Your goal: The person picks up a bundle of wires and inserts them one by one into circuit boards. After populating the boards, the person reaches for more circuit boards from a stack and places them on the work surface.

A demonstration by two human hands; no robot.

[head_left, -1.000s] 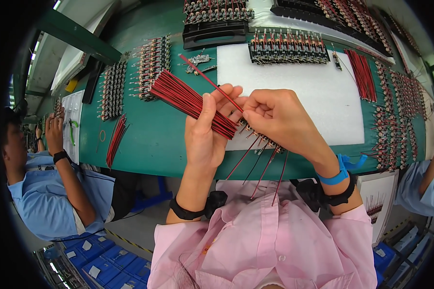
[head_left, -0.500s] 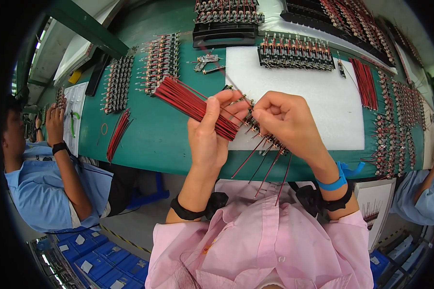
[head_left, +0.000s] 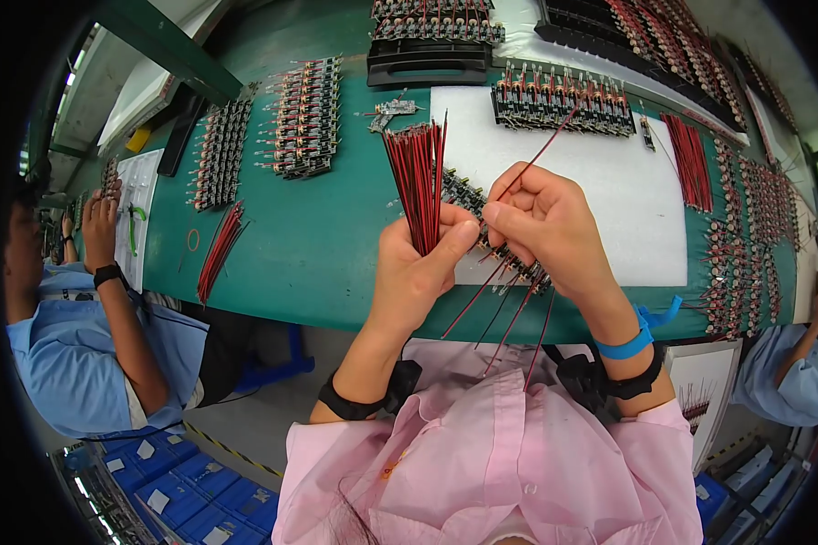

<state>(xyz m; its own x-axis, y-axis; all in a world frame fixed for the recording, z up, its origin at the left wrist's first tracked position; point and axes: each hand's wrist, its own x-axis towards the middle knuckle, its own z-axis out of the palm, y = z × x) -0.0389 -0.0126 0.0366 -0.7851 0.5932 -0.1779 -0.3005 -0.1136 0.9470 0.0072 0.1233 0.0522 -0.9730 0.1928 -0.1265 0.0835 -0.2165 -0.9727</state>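
My left hand [head_left: 418, 268] is closed around the lower end of a bundle of red and black wires [head_left: 412, 177], which stands up and leans slightly left. Beside it, my right hand [head_left: 547, 222] pinches a single dark red wire [head_left: 551, 143] that slants up to the right. Below both hands lies a strip of small circuit boards [head_left: 463, 189], partly on the white foam sheet [head_left: 600, 218] and partly covered by my fingers. Several red and dark wires [head_left: 518, 318] stick out from the strip's near end toward me.
Rows of assembled boards stand at the left [head_left: 302, 118] and far side [head_left: 563, 104] of the green table [head_left: 291, 245]. Wire bundles lie left [head_left: 218, 259] and right [head_left: 689, 163]. A black tray [head_left: 427, 65] sits behind. A co-worker [head_left: 91, 336] sits at left.
My left hand has turned the wire bundle from slanting left to nearly upright. A single wire now rises above my right hand, which has shifted only slightly.
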